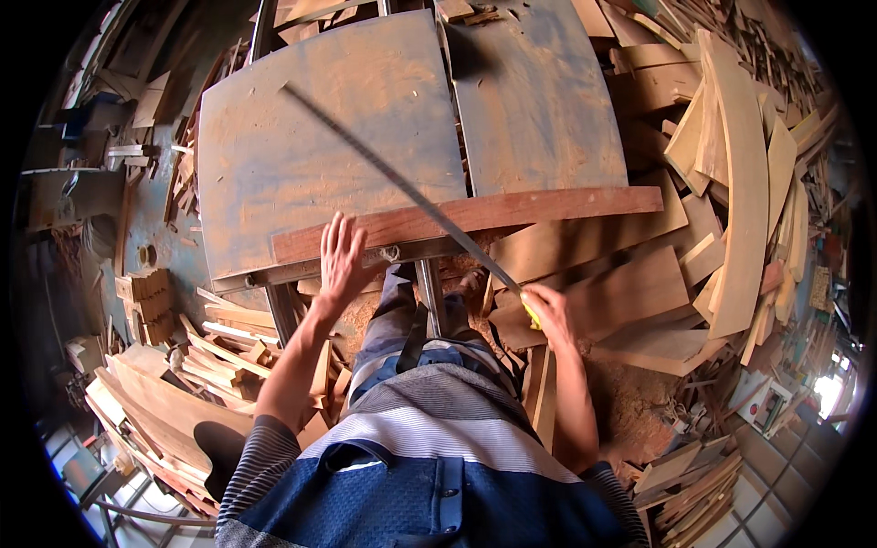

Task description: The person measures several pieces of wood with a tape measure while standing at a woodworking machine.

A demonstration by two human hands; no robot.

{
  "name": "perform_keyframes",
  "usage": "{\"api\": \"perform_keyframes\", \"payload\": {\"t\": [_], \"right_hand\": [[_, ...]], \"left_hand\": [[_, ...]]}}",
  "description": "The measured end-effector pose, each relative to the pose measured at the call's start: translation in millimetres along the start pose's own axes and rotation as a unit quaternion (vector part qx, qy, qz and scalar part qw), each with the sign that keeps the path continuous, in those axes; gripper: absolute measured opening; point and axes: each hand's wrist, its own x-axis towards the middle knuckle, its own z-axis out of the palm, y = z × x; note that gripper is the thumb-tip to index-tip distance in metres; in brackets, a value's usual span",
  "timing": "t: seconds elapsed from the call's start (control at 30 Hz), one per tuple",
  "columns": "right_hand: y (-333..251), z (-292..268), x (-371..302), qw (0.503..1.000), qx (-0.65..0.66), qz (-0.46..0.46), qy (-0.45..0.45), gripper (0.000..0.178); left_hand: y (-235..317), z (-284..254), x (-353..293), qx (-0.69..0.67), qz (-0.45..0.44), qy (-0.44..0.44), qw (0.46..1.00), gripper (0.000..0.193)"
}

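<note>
A long reddish-brown board (pixel 548 208) lies along the near edge of the metal-topped table (pixel 329 137), its right end reaching past the table's right side. My left hand (pixel 341 263) is at the board's left part, fingers stretched and apart, holding nothing; whether it touches the wood I cannot tell. Closed round the yellow case of a tape measure (pixel 533 316), my right hand (pixel 551 317) is to the right, off the near edge. The tape's long grey blade (pixel 393 175) runs out to the upper left, crossing above the board and the table top.
A narrow gap (pixel 455 110) splits the table top, which is dusted with sawdust. Curved wooden boards (pixel 731 183) are heaped at the right. Offcuts (pixel 228 361) lie at the lower left, stacked blocks (pixel 144 301) farther left. A metal leg (pixel 429 297) stands before my body.
</note>
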Motion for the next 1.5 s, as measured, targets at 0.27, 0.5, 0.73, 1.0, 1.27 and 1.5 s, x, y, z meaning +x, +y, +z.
{"api": "perform_keyframes", "payload": {"t": [0.27, 0.5, 0.73, 1.0, 1.27, 1.5], "right_hand": [[44.1, -18.2, -53.3, 0.974, 0.207, 0.075, 0.049, 0.040], [53.0, -30.2, -77.6, 0.957, 0.274, 0.072, 0.056, 0.053], [91.7, -28.0, -100.6, 0.918, 0.299, 0.247, 0.087, 0.025], [113.8, -30.5, -56.8, 0.891, 0.398, 0.203, 0.078, 0.030], [28.8, -44.4, -1.3, 0.949, 0.270, 0.128, 0.099, 0.048], [-42.3, -53.1, 79.2, 0.976, 0.019, -0.106, 0.189, 0.049]], "left_hand": [[-18.7, 17.2, 26.2, 0.002, 0.030, -0.009, 1.000, 0.092], [-15.9, 15.9, 27.4, 0.006, 0.042, 0.020, 0.999, 0.078], [-18.6, 19.9, 24.6, 0.013, 0.052, 0.023, 0.998, 0.077], [-19.3, 22.2, 28.1, 0.003, 0.060, -0.001, 0.998, 0.076], [-30.8, 28.1, 24.6, -0.006, 0.078, -0.003, 0.997, 0.073], [-37.9, 30.6, 27.0, 0.000, 0.106, -0.015, 0.994, 0.070]]}}
